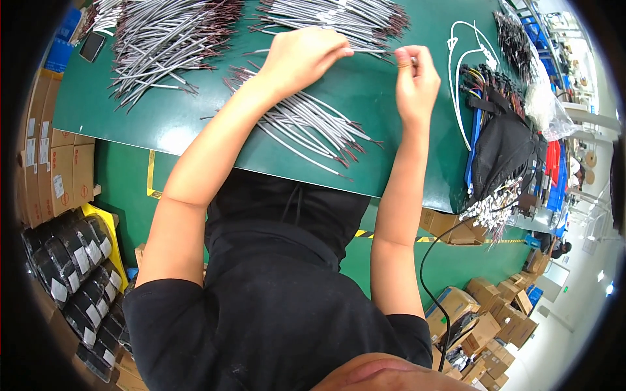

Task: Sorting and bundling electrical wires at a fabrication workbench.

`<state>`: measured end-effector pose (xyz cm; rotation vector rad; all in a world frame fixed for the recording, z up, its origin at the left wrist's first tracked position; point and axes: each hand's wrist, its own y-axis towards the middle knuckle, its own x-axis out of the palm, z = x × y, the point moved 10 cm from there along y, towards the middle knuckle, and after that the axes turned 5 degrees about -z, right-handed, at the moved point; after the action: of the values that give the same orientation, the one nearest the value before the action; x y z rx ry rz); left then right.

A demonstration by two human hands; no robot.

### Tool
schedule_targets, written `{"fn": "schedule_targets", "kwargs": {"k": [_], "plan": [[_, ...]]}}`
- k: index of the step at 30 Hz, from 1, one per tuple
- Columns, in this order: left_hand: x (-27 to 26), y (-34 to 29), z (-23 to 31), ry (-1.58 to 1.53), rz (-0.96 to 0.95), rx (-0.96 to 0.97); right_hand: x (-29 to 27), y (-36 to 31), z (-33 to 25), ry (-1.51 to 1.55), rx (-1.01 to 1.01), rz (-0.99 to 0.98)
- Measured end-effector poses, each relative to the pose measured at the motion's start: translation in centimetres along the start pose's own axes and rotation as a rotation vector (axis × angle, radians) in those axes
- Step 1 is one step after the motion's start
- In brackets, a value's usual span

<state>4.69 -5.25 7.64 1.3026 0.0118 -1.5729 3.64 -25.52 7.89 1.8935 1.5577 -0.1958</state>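
Note:
My left hand is closed in a pinch over the green table, its fingertips around a thin grey cable whose one end sticks out on the left. To its right, my right hand is raised, thumb and fingers pressed together; what they hold, if anything, is too small to make out. A loose bundle of short grey cables with brown ends lies below and between my hands, near the table's front edge. Just beyond my hands is another pile of grey cables, with white wraps across it.
A large cable pile and a phone occupy the table's left. On the right are a white cord, a black bag and wire bundles. Cartons and black-wrapped rolls stand at the lower left.

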Motion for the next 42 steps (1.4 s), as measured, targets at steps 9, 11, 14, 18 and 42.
{"fn": "schedule_targets", "kwargs": {"k": [9,11,14,18,42], "plan": [[-0.6,0.5,-2.7,0.213,0.017,0.03,-0.7,0.3,2.7,-0.269,-0.028,0.114],[-0.7,0.6,-2.9,0.311,0.011,0.037,0.2,0.4,3.4,-0.368,-0.064,0.09],[-2.2,0.6,-3.6,0.409,0.133,-0.099,1.5,0.2,2.3,-0.516,-0.205,0.149],[-1.3,0.4,-4.4,0.284,0.027,-0.131,4.0,-0.2,0.1,-0.576,-0.317,0.055],[2.1,0.5,-3.4,-0.059,-0.139,-0.214,7.4,0.2,-0.9,-0.435,-0.233,-0.154]]}}
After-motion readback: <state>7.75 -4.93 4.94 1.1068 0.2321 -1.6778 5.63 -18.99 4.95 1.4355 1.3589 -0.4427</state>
